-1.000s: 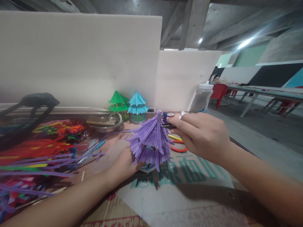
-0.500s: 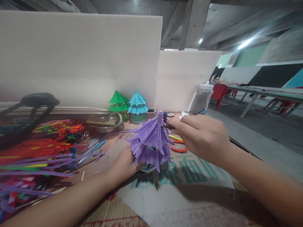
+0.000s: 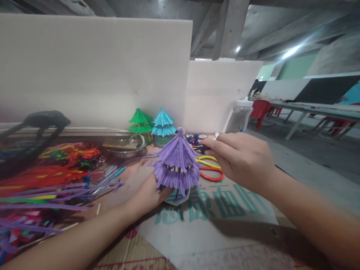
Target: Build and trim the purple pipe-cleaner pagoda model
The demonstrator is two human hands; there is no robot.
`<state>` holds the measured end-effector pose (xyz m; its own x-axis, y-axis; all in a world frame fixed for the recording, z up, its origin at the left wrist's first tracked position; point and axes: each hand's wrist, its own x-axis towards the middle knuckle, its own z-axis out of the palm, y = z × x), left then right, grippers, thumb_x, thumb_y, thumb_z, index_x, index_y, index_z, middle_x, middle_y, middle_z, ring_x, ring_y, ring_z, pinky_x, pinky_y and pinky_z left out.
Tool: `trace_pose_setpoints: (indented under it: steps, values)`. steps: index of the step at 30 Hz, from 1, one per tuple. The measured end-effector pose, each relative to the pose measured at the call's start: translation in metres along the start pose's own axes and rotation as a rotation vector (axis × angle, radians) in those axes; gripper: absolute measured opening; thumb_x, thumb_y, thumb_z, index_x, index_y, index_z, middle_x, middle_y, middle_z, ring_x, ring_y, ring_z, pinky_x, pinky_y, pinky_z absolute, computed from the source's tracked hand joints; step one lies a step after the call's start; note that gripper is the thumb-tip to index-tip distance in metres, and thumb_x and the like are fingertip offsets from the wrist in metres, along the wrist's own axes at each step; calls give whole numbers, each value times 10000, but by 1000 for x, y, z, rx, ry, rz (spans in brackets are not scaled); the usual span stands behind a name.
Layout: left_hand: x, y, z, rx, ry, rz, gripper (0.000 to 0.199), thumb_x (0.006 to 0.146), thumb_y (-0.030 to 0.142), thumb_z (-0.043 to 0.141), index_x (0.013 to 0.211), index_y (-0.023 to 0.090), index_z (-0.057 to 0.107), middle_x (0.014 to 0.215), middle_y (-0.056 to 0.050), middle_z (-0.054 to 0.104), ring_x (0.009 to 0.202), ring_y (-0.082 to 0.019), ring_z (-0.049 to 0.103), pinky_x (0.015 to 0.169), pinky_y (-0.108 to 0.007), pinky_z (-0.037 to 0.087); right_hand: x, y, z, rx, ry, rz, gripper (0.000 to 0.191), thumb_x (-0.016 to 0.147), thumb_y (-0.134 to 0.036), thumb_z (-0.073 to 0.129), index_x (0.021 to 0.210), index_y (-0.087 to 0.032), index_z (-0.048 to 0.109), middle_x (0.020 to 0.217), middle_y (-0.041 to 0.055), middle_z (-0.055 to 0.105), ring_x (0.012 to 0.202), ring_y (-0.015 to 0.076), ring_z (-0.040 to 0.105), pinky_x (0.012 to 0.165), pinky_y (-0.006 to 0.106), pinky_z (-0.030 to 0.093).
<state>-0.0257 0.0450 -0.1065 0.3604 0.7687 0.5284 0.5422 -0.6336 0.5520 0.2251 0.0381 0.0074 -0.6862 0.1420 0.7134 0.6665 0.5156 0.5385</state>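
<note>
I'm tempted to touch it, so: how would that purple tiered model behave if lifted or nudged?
The purple tiered model would probably feel light for its size, being largely thin fuzzy strips. Its fringes likely bend when squeezed, since the strips' lower ends hang free. It may resist tipping, as a flat base shows beneath, though partly hidden.

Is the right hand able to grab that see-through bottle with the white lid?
Probably yes: the clear bottle stands just beyond the right hand, with nothing seen between them. The hand seems to hold a slim dark tool, though.
</note>
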Motion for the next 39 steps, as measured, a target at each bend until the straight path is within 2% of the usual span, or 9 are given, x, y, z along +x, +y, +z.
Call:
trace_pose_setpoints:
  steps: [5,15,19,29,39]
  values:
    - [2,2,0,-21,-39,-18,430,878,364,551,1251,156,602,1280,-114,643,1229,-286,563,1111,-444,409,0,0,1,21,-15,-2,200,960,-234,533,999,-160,715,756,54,701,676,158,600,604,294,381]
    - [0,3,0,-1,-17,39,409,876,340,562,1241,157,582,1295,-111,643,1207,-269,590,1049,-396,471,-4,-2,4,72,-51,-30,234,967,-242,527,1107,-143,687,829,69,719,728,165,620,643,294,398]
    - [-2,1,2,-20,-34,19,389,868,317,560,1233,185,584,1283,-85,656,1194,-265,600,1048,-394,470,-4,-3,3,83,-62,-35,230,960,-201,517,1112,-151,682,838,68,723,738,163,626,650,292,403]
    - [-1,0,1,3,-48,19,435,862,327,580,1276,193,579,1331,-98,627,1249,-286,564,1083,-420,442,-4,-2,6,78,-71,-29,223,972,-243,521,1086,-153,690,817,66,712,737,166,624,651,297,390]
    - [-2,2,1,-14,-42,10,433,869,324,580,1279,185,577,1306,-97,641,1217,-286,588,1052,-421,472,-5,-2,5,72,-67,-26,229,972,-231,509,1065,-141,697,818,75,714,733,166,622,647,296,393]
